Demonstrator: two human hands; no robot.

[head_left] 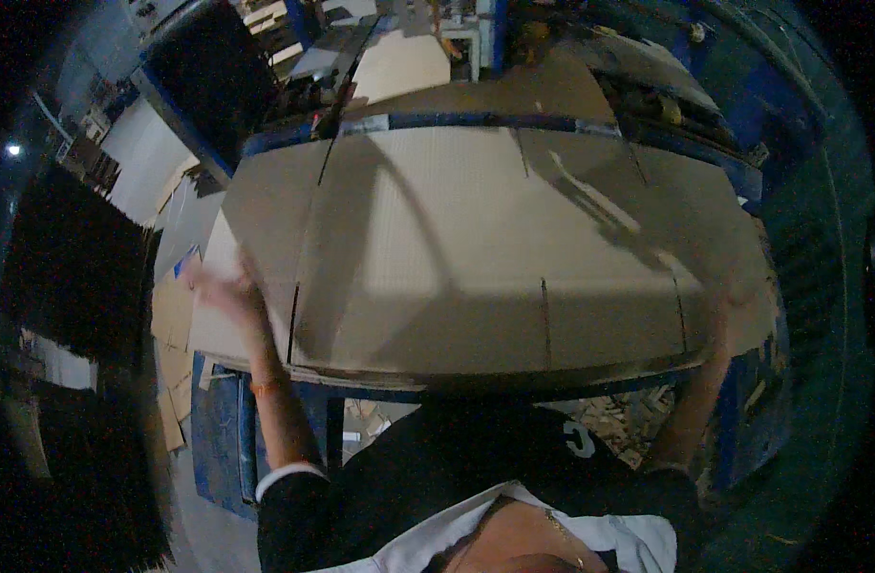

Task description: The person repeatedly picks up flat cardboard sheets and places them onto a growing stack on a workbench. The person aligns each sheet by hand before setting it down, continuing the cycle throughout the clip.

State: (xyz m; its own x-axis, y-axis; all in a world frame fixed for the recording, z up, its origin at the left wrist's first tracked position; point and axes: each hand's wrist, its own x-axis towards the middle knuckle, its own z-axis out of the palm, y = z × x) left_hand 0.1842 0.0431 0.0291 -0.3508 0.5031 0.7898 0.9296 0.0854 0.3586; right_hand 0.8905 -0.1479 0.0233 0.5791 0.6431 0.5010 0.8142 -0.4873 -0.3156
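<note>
A wide slotted cardboard sheet [457,229] lies flat before me, with dark slots cut into its near and far edges. My left hand [229,291] is over the sheet's left end, blurred, with thumb and fingers apart and nothing visible in them. At the right end, my right hand [738,310] is dim and smeared, so its fingers cannot be made out. A narrow cardboard strip [595,196] shows above the sheet's right half, a dark shadow beside it. Whether it rests on the sheet or is in the air, I cannot tell.
Blue machine framing [485,120] runs along the far edge, with more cardboard [404,67] beyond. A blue table leg [223,430] stands below left. Cardboard scraps [629,420] litter the floor under the table. Large dark stacks [65,277] rise at the left.
</note>
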